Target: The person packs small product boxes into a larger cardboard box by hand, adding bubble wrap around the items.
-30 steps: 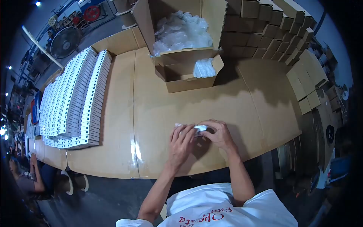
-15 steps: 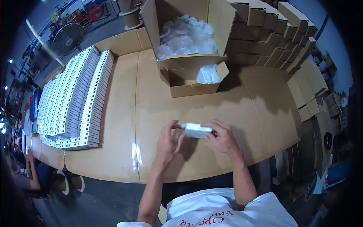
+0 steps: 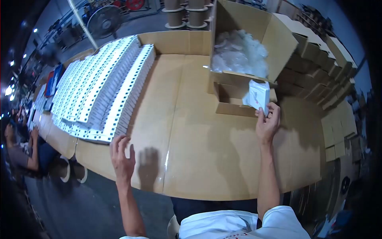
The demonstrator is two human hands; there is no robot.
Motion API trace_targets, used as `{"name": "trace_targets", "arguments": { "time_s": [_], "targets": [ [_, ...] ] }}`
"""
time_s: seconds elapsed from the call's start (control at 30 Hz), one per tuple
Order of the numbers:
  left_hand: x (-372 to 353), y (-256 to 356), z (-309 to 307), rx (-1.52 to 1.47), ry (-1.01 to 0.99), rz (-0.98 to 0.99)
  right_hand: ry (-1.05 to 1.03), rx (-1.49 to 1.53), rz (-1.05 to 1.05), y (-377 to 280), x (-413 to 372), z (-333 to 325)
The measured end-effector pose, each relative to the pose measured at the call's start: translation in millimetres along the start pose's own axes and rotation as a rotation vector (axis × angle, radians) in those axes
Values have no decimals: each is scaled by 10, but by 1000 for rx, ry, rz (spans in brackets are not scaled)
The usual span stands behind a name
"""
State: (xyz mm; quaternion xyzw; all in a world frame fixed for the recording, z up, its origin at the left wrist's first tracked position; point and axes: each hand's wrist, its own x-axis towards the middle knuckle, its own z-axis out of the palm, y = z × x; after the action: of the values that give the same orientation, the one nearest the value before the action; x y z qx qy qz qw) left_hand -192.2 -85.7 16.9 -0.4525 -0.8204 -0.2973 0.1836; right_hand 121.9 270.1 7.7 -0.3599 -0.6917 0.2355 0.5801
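Observation:
My right hand pinches a small white box by its lower end, thumb on one face and fingers behind. Clear wrap shows along the box's left side. The box is held over a small open brown carton, overlapping its right part in this view. My left hand is empty, its fingers apart and slightly curled, close to the front end of the stacked rows of white boxes. Its shadow falls on the cardboard-covered table to the right.
Behind the small carton stands a large open carton filled with clear plastic wrap. Brown boxes are stacked along the right side. Another person sits at the far left. A large fan and spools stand beyond the table.
My right hand has carried the white box forward and right to the small carton. My left hand has let go of it and moved left to the stacked boxes. The view has turned left.

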Motion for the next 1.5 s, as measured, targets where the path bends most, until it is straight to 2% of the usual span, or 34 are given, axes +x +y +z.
{"name": "trace_targets", "arguments": {
  "time_s": [0.07, 0.13, 0.17, 0.2, 0.23, 0.3, 0.37, 0.43, 0.53, 0.63, 0.67, 0.77, 0.8, 1.07, 1.17, 1.3, 1.33, 1.43, 1.5],
  "targets": [
    [-104, -232, -143, 107, 50, -19, 21, -144, -94, 42, 58, 76],
    [-213, -501, -207, 132, 83, -47, 9, -235, -181, 366, 101, 79],
    [-255, -603, -230, 129, 97, -69, 17, -135, -58, 241, 94, 110],
    [-262, -690, -261, 130, 107, -50, 25, -88, -57, 368, 137, 118],
    [-271, -717, -271, 132, 86, -57, -9, -138, -20, 509, 174, 86],
    [-299, -827, -285, 154, 66, -14, -60, -206, -82, 533, 237, 38],
    [-371, -946, -250, 171, 39, -34, -125, -236, 19, 536, 267, 17],
    [-383, -986, -260, 197, 32, 2, -217, -432, 53, 502, 318, -28],
    [-337, -1015, -262, 242, 21, 27, -239, -584, -165, 328, 401, 47],
    [-359, -1123, -226, 240, 31, 36, -239, -588, -251, 551, 502, 102],
    [-369, -1140, -221, 220, 52, 24, -232, -631, -191, 540, 486, 117],
    [-410, -1174, -208, 207, 90, 29, -289, -612, -184, 737, 507, 143],
    [-415, -1173, -213, 205, 98, 28, -328, -683, -69, 692, 509, 174],
    [-571, -1249, -123, 173, 80, -44, -369, -906, -21, 566, 544, 309],
    [-549, -1204, -164, 210, 88, -28, -380, -951, 88, 650, 594, 363],
    [-608, -1091, -283, 196, 144, 10, -450, -983, 155, 478, 593, 323],
    [-654, -1031, -293, 168, 157, -1, -540, -1000, 173, 395, 585, 277],
    [-696, -763, -295, 17, 232, -34, -279, -825, -210, 411, 248, 173],
    [-717, -528, -173, -149, 301, -67, -389, -562, -81, 29, -4, 169]
  ]
}}
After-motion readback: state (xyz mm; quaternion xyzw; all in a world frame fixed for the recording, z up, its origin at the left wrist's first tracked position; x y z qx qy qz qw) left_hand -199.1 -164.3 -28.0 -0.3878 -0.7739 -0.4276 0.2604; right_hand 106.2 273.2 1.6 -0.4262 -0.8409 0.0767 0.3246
